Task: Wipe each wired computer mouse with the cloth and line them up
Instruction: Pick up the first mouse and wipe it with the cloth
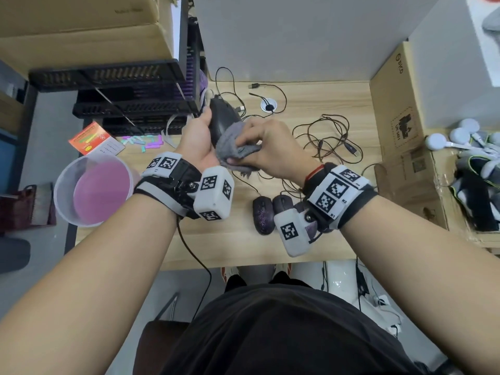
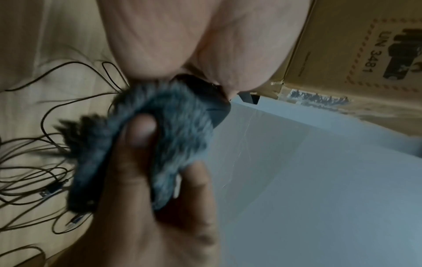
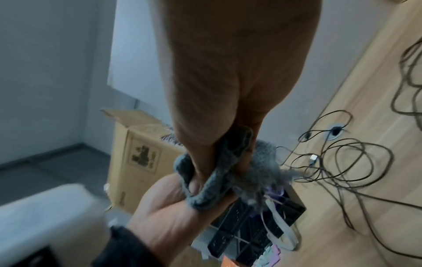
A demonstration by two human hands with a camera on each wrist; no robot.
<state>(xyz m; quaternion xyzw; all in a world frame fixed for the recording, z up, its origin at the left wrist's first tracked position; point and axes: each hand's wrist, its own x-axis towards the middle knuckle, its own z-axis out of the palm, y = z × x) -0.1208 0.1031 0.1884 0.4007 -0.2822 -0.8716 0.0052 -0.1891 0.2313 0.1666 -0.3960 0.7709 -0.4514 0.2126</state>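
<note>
My left hand grips a black wired mouse and holds it up above the wooden desk. Its cable runs back over the desk. My right hand pinches a grey fluffy cloth and presses it against the mouse's near end. In the left wrist view the cloth covers most of the mouse, with a right-hand thumb on it. In the right wrist view the cloth is bunched round the fingers. Two dark mice lie side by side near the front edge, the right one partly hidden by my wrist.
Tangled black cables with USB plugs spread over the desk's middle and right. Black slatted trays stand at the back left. A clear tub with a pink bottom hangs off the left edge. Cardboard boxes close the right side.
</note>
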